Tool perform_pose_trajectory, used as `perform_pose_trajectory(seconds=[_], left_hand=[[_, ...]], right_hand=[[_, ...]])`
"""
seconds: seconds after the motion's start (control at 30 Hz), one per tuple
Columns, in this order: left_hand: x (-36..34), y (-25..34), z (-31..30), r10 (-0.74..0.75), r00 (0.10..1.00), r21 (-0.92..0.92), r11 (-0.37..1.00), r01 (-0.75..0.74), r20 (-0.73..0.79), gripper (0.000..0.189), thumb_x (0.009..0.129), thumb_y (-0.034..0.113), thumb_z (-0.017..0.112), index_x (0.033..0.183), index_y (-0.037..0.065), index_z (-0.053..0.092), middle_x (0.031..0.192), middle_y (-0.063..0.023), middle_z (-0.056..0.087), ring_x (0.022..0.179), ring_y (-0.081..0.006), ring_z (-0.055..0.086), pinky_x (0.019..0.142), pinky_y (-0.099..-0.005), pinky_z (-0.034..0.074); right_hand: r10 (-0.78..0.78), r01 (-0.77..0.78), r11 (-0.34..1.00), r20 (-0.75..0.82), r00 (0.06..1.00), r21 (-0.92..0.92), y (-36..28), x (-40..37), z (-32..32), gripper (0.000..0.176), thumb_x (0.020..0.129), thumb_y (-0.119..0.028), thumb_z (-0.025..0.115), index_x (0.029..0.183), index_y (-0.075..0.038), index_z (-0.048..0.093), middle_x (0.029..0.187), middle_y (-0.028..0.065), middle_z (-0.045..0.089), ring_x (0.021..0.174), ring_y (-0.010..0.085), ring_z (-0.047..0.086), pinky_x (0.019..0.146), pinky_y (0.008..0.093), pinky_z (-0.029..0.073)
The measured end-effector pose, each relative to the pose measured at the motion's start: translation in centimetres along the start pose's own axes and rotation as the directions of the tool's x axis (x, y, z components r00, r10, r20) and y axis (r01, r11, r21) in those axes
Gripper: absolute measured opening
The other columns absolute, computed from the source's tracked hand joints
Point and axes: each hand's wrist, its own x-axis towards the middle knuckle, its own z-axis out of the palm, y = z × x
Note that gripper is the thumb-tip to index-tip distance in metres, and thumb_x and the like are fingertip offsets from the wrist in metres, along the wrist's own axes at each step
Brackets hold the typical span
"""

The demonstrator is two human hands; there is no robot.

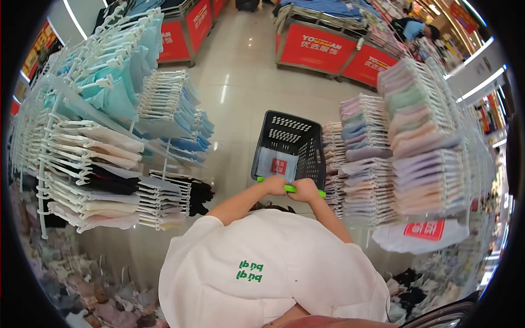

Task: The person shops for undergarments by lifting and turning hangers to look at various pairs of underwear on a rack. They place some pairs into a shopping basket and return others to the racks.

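Note:
Both my hands are closed on the bright green handle (321,193) of a dark grey plastic shopping basket (313,131). My left hand (275,185) wraps the left part of the bar. Just beside it, my right hand (305,191) grips the bar further right. The basket stands in front of me in the aisle, with rows of holes in its walls. At its near end lies a pale, flat package (262,158) with a red label. What carries the basket from below is hidden.
Racks of hung garments line both sides: pale blue underwear (112,90) on the left, pastel pieces (407,104) on the right, close to the basket. Red-sided bins (317,48) stand ahead. A white bag (383,239) hangs at right. A person (418,30) is at far right.

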Motion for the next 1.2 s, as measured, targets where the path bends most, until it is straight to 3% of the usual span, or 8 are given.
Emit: perform_pose_trajectory(seconds=[0.07,0.23,0.37,0.43,0.6,0.8,1.2], left_hand=[[1.5,0.3,-1.6,-0.039,0.999,-0.03,0.999,0.038,-0.014,0.032,0.061,0.031,0.064,0.083,0.008,0.067,0.084,-0.0165,0.065,0.079,-0.0335,0.062,0.07,-0.0433,0.049],[5.7,-0.5,-3.8,-0.099,0.995,-0.074,0.993,0.097,-0.03,0.032,0.062,0.033,0.063,0.082,0.008,0.067,0.084,-0.0168,0.065,0.08,-0.0335,0.062,0.072,-0.0432,0.049],[9.0,-2.1,-6.2,-0.059,0.998,-0.081,0.995,0.057,-0.022,0.033,0.062,0.034,0.066,0.081,0.007,0.065,0.084,-0.0164,0.065,0.08,-0.0336,0.062,0.071,-0.043,0.049],[9.4,-2.2,-9.0,-0.088,0.992,-0.11,0.989,0.098,0.091,0.035,0.062,0.034,0.065,0.084,0.007,0.067,0.087,-0.0164,0.065,0.082,-0.033,0.063,0.073,-0.0427,0.049],[12.6,-5.2,-13.7,-0.094,0.989,-0.14,0.984,0.11,0.113,0.036,0.06,0.034,0.067,0.083,0.007,0.067,0.086,-0.0158,0.065,0.081,-0.0328,0.063,0.071,-0.043,0.049],[15.8,-8.9,-18.4,-0.205,0.978,-0.23,0.955,0.189,-0.047,0.035,0.062,0.034,0.067,0.084,0.007,0.065,0.084,-0.0158,0.065,0.08,-0.0325,0.063,0.07,-0.0427,0.05],[25.6,-15.3,-30.1,-0.424,0.884,-0.426,0.849,0.313,-0.196,0.036,0.06,0.033,0.07,0.084,0.006,0.066,0.083,-0.0162,0.065,0.079,-0.0324,0.062,0.07,-0.0409,0.049]], right_hand=[[-0.042,0.043,0.999,-0.049,0.998,0.015,1.9,1.7,-0.5,0.027,0.062,-0.034,0.064,0.06,-0.008,0.06,0.058,0.0145,0.058,0.056,0.0338,0.058,0.054,0.0439,0.047],[-0.076,0.078,0.995,0.038,0.996,-0.059,5.4,5.8,-2.7,0.029,0.061,-0.036,0.064,0.06,-0.007,0.06,0.058,0.0143,0.059,0.056,0.032,0.059,0.054,0.0422,0.048],[-0.173,0.174,0.979,0.018,0.985,-0.108,7.0,9.3,-4.5,0.03,0.06,-0.037,0.065,0.056,-0.008,0.058,0.056,0.012,0.058,0.052,0.0297,0.058,0.052,0.0407,0.046],[-0.206,0.202,0.973,-0.025,0.978,-0.115,7.9,11.3,-4.7,0.031,0.06,-0.037,0.066,0.055,-0.008,0.057,0.054,0.0109,0.057,0.051,0.029,0.057,0.051,0.0404,0.046],[-0.246,0.242,0.966,-0.037,0.969,-0.094,9.6,17.7,-7.0,0.03,0.058,-0.035,0.067,0.054,-0.008,0.056,0.053,0.0105,0.056,0.05,0.0285,0.057,0.05,0.0393,0.045],[-0.341,0.34,0.938,-0.001,0.94,-0.07,12.3,26.4,-8.6,0.029,0.057,-0.034,0.069,0.054,-0.009,0.055,0.052,0.0101,0.056,0.048,0.0282,0.056,0.049,0.0392,0.045],[-0.56,0.567,0.818,0.094,0.823,-0.092,19.2,45.7,-13.5,0.03,0.056,-0.034,0.069,0.051,-0.008,0.055,0.05,0.0108,0.053,0.047,0.0291,0.054,0.049,0.04,0.043]])
